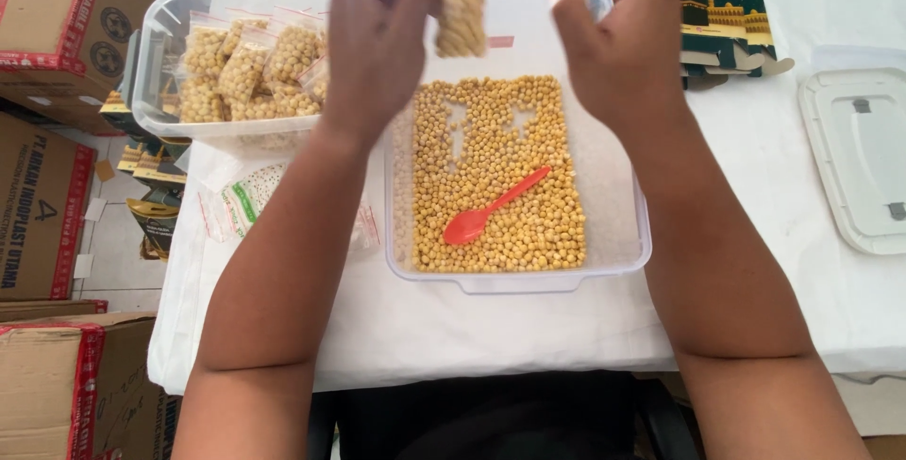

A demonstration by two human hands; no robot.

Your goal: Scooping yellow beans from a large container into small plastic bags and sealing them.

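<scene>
Pinched between both my hands, left hand (377, 40) and right hand (618, 31), a small filled bag of chickpeas (461, 15) hangs above the open tray of chickpeas (618, 234) with its red spoon (491, 207), so spills presumably fall back in.

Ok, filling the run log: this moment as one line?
left hand: holds filled bag | right hand: pinching bag top | spoon: in tub

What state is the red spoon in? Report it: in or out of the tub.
In. The spoon lies flat on the chickpeas.
</scene>
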